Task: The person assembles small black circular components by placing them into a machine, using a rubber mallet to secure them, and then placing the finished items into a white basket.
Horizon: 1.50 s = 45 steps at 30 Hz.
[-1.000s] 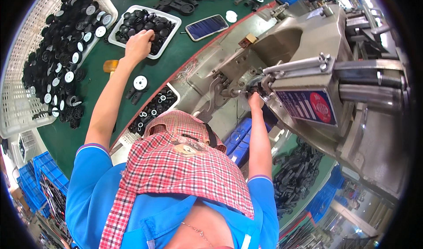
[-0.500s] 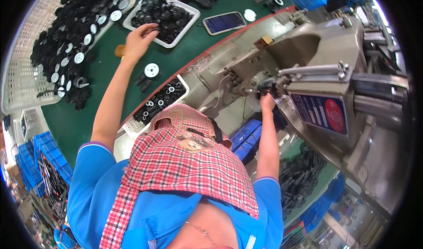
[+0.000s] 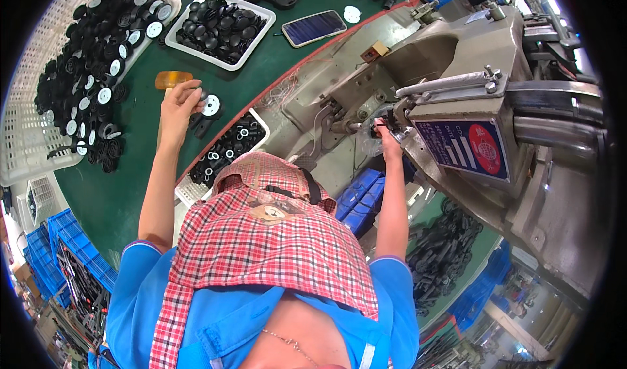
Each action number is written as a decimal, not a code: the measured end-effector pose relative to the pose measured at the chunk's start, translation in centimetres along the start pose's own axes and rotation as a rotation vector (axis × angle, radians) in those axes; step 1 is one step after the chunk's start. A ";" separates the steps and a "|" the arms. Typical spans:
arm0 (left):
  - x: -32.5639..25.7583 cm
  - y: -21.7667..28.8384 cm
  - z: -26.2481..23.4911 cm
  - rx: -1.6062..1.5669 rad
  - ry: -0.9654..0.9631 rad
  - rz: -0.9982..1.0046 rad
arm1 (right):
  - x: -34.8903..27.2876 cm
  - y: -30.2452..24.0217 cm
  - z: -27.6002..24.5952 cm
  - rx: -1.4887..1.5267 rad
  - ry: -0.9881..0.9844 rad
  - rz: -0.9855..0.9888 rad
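Observation:
My left hand [image 3: 177,115] is raised over the green table, its thumb and fingers closed on a small round black cap [image 3: 204,95]. Just beyond the fingertips lies a translucent amber block [image 3: 172,80]. Beside that hand, a black part with a white wheel [image 3: 210,106] rests on the table. My right hand [image 3: 388,138] reaches to the grey metal machine [image 3: 450,62], fingers closed around a black part [image 3: 390,119] at its working end; the fingers partly cover this part and its exact shape is unclear.
A white tray of black caps [image 3: 266,24] stands on the table, a phone [image 3: 315,29] to its right. At far left is a large white basket [image 3: 18,148] of black parts and white wheels. A smaller basket [image 3: 264,122] sits by the apron. Blue bins [image 3: 361,199] are below the machine.
My left hand has left the tray of caps and moved nearer to me, with a black cap in its fingers. My right hand stays at the machine. The whole view has shifted slightly.

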<state>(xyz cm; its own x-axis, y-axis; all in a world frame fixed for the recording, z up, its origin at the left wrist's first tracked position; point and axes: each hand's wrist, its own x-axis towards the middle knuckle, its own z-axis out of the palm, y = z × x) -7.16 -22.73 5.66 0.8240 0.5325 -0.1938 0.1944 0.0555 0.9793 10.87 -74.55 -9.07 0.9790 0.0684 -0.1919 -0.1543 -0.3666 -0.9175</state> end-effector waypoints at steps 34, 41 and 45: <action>2.1 -0.3 -0.9 0.933 -0.040 -0.030 | -6.3 -20.2 33.2 -0.188 -0.675 -0.861; -0.8 -4.7 -6.5 1.096 0.390 0.150 | -7.0 -20.8 34.2 -0.170 -0.619 -0.776; -4.8 1.8 -5.2 0.566 0.198 0.054 | -6.9 -20.1 33.8 -0.198 -0.573 -0.815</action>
<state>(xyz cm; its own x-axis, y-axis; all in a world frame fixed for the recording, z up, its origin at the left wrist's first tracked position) -13.49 -20.79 8.65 0.7366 0.6720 -0.0766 0.4528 -0.4059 0.7938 2.70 -36.30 -1.08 0.5569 0.7816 0.2810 0.6078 -0.1529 -0.7792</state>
